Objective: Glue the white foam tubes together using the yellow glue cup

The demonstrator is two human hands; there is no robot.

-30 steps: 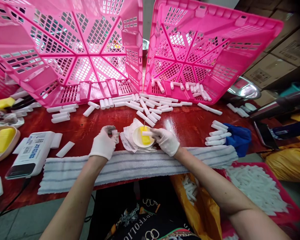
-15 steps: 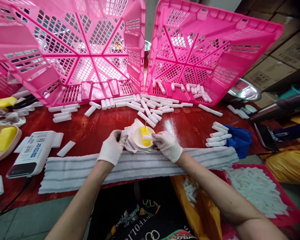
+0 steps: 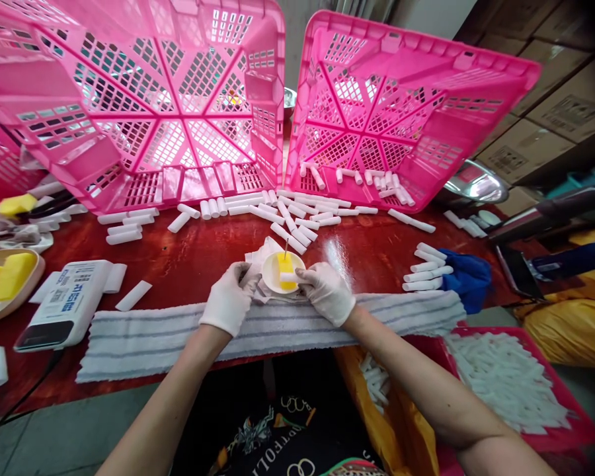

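My right hand (image 3: 326, 291), in a white glove, pinches a short white tube (image 3: 289, 276) over a yellow block (image 3: 285, 263). The block sits in a small round white dish (image 3: 272, 276), and a thin upright pin rises from it. On the dish's left side is my left hand (image 3: 232, 295), also gloved, its fingers curled together at a crumpled white cloth (image 3: 260, 258); whatever they hold is too small to name. A striped towel (image 3: 178, 340) lies under both wrists.
Two pink crates (image 3: 178, 116) (image 3: 364, 132) stand tilted behind many white tubes (image 3: 287, 233). A white device (image 3: 64, 304) and a tray of yellow blocks (image 3: 12, 276) are at left. At right are a blue cloth (image 3: 469, 277) and a pink bin of white pieces (image 3: 508, 380).
My left hand has shifted right, closer to the dish. The tube in my right hand now lies lower across the front of the yellow block. The view has shifted slightly.
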